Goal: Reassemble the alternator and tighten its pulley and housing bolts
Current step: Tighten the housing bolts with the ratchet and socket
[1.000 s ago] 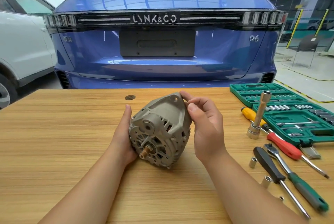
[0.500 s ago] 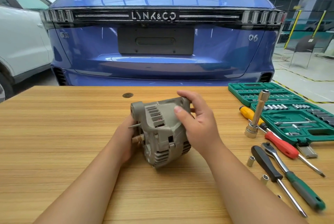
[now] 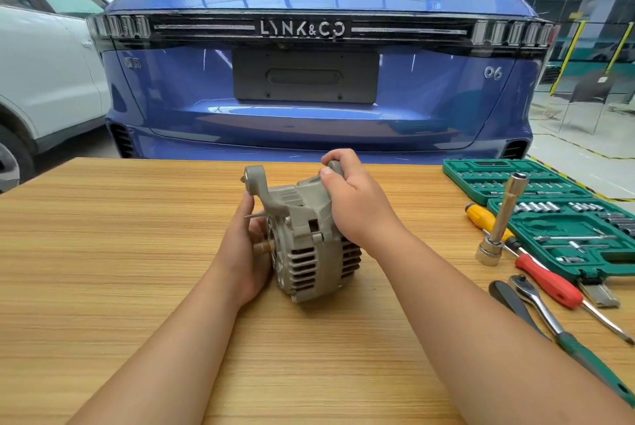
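Left hand (image 3: 245, 246) open and cupped, right hand (image 3: 360, 208) fingers (image 3: 335, 158) curled.

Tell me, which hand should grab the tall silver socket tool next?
Probably the right hand. The socket tool stands on that side of the table, by the green case. The left hand, resting on the alternator, could steady it.

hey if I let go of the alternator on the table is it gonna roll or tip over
Probably it would rock or roll: the alternator has a rounded, ribbed body resting on the table. Its mounting ears stick up, so it may tip towards one side. It looks like solid cast metal, likely heavy; both the left hand and right hand steady it.
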Demonstrator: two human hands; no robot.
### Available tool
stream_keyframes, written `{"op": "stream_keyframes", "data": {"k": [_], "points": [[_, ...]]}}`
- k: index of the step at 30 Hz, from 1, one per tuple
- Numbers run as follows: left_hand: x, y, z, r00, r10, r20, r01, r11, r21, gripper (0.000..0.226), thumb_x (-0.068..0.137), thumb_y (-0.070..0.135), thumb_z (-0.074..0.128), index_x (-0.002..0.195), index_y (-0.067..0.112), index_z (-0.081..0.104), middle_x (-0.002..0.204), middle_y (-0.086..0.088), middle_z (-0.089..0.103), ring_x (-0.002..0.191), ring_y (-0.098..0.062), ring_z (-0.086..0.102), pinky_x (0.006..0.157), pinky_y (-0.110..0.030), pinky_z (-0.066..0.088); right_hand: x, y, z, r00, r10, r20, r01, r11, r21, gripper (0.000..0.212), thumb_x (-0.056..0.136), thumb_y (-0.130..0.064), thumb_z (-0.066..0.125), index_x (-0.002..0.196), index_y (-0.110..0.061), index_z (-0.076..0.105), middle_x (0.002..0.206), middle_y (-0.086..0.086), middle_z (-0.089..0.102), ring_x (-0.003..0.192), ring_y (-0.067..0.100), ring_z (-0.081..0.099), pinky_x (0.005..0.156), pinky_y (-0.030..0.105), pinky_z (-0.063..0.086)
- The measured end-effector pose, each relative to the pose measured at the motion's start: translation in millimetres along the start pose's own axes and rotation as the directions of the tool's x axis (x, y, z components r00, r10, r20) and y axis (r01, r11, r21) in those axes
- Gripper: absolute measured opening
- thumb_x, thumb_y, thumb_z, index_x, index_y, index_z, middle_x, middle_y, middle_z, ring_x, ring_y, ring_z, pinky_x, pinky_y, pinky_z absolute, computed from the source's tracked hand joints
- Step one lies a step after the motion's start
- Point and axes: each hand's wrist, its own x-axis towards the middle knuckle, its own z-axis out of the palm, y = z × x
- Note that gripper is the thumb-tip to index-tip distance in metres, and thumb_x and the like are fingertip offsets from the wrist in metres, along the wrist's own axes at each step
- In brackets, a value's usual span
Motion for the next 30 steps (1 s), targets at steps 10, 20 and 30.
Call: {"op": "stream_keyframes", "data": {"k": [10,20,30], "points": [[-7.6,-4.4,4.7,0.994,0.110,-0.015,-0.111,0.991,-0.071,0.095,0.087,0.082,0.039,0.138,0.006,0.062,0.132,-0.021,0.069,0.125,-0.039,0.064,0.109,-0.053,0.047,12.7,-11.7,8.3,0.997,0.071,-0.032,-0.074,0.992,-0.102,0.032,0.108,-0.043,0.030,0.122,-0.024,0.050,0.102,-0.005,0.059,0.099,0.022,0.057,0.089,0.047,0.050],[-5.1,-8.9,2.8,0.957,0.282,0.073,-0.291,0.924,0.249,0.067,0.082,0.071,0.067,0.128,0.022,0.070,0.126,-0.009,0.074,0.119,-0.027,0.069,0.099,-0.048,0.053,24.0,-9.9,10.8,0.996,0.085,-0.028,-0.087,0.993,-0.082,0.033,0.107,-0.046,0.032,0.125,-0.026,0.050,0.105,-0.008,0.059,0.100,0.017,0.056,0.087,0.043,0.047],[-0.9,-8.3,2.1,0.923,0.384,0.027,-0.368,0.857,0.361,0.045,0.082,0.063,0.060,0.113,0.035,0.075,0.113,0.003,0.078,0.107,-0.016,0.073,0.091,-0.049,0.056,6.2,41.6,-11.2,0.959,-0.069,0.276,0.085,0.995,-0.044,0.089,0.073,-0.080,0.054,0.152,-0.049,0.029,0.133,-0.024,0.059,0.119,0.003,0.058,0.096,0.036,0.051]]}}
